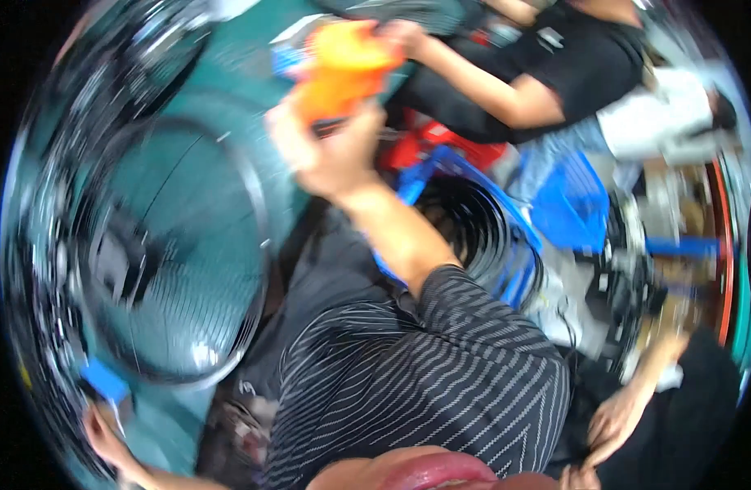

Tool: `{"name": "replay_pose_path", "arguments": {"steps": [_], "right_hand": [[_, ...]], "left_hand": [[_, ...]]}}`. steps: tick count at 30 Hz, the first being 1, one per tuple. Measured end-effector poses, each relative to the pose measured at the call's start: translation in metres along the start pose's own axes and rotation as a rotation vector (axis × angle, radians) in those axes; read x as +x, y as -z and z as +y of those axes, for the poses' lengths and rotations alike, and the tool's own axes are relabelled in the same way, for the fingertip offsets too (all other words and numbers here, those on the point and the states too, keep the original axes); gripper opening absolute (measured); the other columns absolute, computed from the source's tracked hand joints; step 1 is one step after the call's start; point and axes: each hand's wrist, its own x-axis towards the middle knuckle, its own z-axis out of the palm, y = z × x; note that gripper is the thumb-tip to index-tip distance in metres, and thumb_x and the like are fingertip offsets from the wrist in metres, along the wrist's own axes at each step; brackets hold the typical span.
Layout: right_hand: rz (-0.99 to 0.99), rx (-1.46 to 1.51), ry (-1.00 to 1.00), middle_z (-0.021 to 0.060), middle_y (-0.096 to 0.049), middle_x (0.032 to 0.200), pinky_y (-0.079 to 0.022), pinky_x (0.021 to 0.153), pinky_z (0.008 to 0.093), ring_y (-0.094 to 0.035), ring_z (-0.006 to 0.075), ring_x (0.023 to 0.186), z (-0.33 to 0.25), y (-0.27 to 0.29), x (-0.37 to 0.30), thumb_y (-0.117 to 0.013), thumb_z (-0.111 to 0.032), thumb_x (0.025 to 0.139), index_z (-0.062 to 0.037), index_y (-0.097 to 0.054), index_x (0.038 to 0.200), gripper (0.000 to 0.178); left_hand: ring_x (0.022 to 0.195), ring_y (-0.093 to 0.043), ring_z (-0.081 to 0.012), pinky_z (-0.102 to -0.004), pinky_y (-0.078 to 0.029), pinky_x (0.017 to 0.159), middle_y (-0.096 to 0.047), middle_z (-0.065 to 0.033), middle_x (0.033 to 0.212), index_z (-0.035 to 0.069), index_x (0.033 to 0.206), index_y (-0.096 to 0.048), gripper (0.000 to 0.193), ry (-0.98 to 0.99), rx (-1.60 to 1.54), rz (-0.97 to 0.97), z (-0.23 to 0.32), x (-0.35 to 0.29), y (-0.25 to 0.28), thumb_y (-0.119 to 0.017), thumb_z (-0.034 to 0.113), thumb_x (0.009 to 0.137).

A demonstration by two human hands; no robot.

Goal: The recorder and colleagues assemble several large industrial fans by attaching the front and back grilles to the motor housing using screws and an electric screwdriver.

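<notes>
My right arm, in a dark striped sleeve, reaches up to the far middle. My right hand (335,155) is closed on a bright orange object (343,69), too smeared by motion to tell its kind. A co-worker's hand (403,39) meets the same object at its far right side. A blue and white item (290,57) lies just left of it. Below and left of my hand, a large black ring (257,204) rests on the green tabletop (204,302). My left hand cannot be made out.
At right stands a blue crate (518,214) with black coils (473,208); beyond it is a blue basket (570,200). Dark, shiny pieces (40,269) line the left. Co-workers sit at far and near right. Another hand (106,437) shows lower left beside a blue item (104,379).
</notes>
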Motion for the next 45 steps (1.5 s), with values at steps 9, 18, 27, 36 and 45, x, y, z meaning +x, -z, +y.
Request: {"name": "replay_pose_path", "arguments": {"steps": [9,18,27,36,45], "right_hand": [[-0.336,0.873,-0.216,0.0033,-0.045,0.072,-0.040,0.049,0.0219,-0.046,0.0105,0.055,-0.086,-0.037,-0.008,-0.060,-0.010,0.082,0.0058,-0.045,0.118,0.042],[-0.678,1.030,-0.375,0.0065,-0.052,0.080,-0.050,0.051,0.0249,-0.054,0.0137,0.056,-0.111,-0.123,-0.098,-0.063,-0.007,0.081,0.0066,-0.044,0.119,0.045],[-0.771,0.898,-0.473,0.0044,-0.052,0.078,-0.043,0.053,0.0222,-0.050,0.0092,0.058,-0.118,-0.147,-0.132,-0.063,-0.007,0.080,0.0038,-0.051,0.112,0.036],[-0.831,0.820,-0.451,0.0035,-0.049,0.078,-0.042,0.053,0.0234,-0.048,0.0087,0.056,-0.107,-0.146,-0.141,-0.061,-0.009,0.079,0.0035,-0.048,0.115,0.041],[-0.861,0.767,-0.469,0.0033,-0.050,0.078,-0.043,0.053,0.0236,-0.048,0.0090,0.057,-0.102,-0.145,-0.137,-0.062,-0.008,0.078,0.0022,-0.046,0.116,0.042]], "left_hand": [[0.053,-0.054,-0.0158,-0.0255,-0.044,0.046,-0.064,-0.0162,0.087,0.002,0.098,-0.063,0.016,0.188,-1.300,0.109,0.128,-0.156,-0.141,-0.068,0.004,0.083],[0.065,-0.062,-0.0160,-0.0232,-0.047,0.052,-0.063,-0.0176,0.094,-0.005,0.102,-0.070,0.016,0.195,-1.482,-0.042,0.171,-0.200,-0.192,-0.061,-0.004,0.089],[0.065,-0.062,-0.0123,-0.0245,-0.049,0.059,-0.066,-0.0122,0.087,-0.004,0.115,-0.067,0.030,0.064,-1.272,-0.037,0.156,-0.210,-0.190,-0.062,-0.007,0.086],[0.067,-0.061,-0.0097,-0.0234,-0.047,0.058,-0.069,-0.0077,0.086,0.001,0.116,-0.067,0.031,0.012,-1.076,-0.157,0.145,-0.205,-0.187,-0.067,-0.001,0.085],[0.068,-0.062,-0.0092,-0.0225,-0.046,0.058,-0.071,-0.0075,0.086,0.002,0.118,-0.067,0.031,-0.018,-1.106,-0.153,0.136,-0.202,-0.193,-0.066,0.000,0.087]]}}
